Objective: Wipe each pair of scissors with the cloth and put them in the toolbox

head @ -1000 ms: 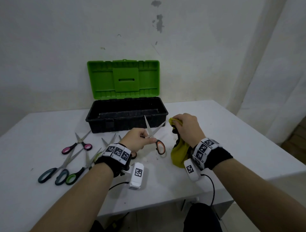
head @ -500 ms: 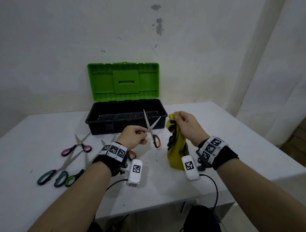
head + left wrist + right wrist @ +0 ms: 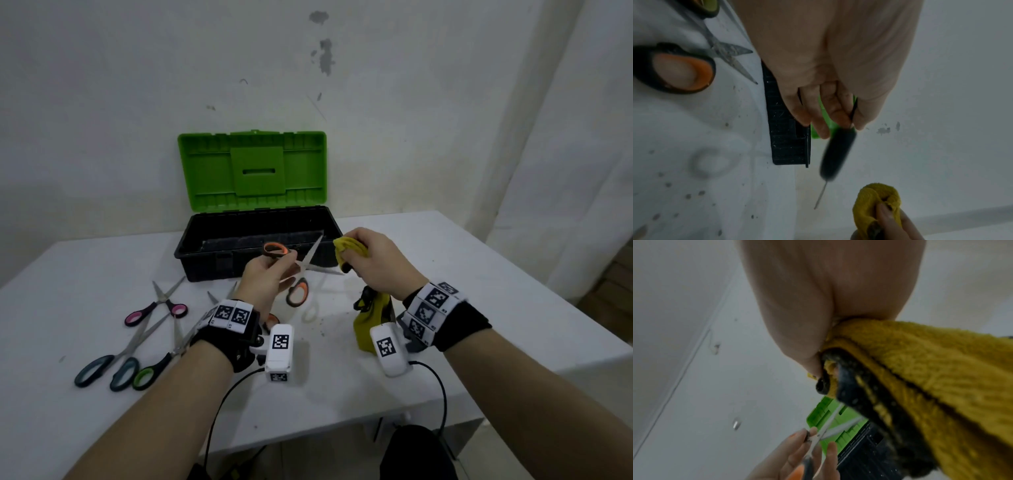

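My left hand pinches the orange-handled scissors near the pivot, in the air in front of the toolbox. Their blades are spread and point right, tips close to the cloth. My right hand grips the yellow cloth, bunched at the top and hanging down to the table. The black toolbox stands with its green lid up against the wall. In the left wrist view the held scissors are blurred and the cloth sits below. The right wrist view is filled by the cloth, with the scissors beyond.
Other scissors lie on the white table at the left: a pink-handled pair, a dark teal pair, a green-handled pair and a second orange-handled pair under my left wrist. Dirt specks dot the table. Its front edge runs below my forearms.
My left hand has lifted the scissors and turned them from blades up to blades pointing right at the cloth. My right hand has raised the cloth a little.
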Tool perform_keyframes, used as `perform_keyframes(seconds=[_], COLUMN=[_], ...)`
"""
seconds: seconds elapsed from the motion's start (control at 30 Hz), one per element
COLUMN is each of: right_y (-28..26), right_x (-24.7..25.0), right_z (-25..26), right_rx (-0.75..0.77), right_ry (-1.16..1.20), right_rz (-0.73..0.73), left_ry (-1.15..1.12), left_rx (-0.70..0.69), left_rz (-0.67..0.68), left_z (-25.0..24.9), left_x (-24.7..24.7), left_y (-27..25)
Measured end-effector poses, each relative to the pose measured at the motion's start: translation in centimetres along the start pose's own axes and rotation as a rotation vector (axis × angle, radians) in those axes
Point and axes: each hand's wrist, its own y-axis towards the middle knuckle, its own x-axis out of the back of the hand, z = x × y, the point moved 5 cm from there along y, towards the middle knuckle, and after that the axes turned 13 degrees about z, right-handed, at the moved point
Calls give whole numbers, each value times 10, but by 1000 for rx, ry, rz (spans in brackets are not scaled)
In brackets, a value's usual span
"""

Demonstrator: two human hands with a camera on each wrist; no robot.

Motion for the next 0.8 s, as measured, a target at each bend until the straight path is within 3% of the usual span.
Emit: perform_keyframes(seconds=[0.13,0.37,0.57,0.8], right_y=[0,7,7,2], right_x=[-4,-31,-43,-52], right_z=[20,32,33,34], right_rx=[107,206,172,259], right_ry=[-212,-494,-534,-578], right_rz=[-9,56,94,67], left_ry=[-104,75,140,167], left_rx=[30,-61,-128,-159], left_rz=[81,166,84,34], left_z=[2,-7,-12,-12], left_x=[-9,-27,-26,-23], left_y=[-4,-15,-15,-14])
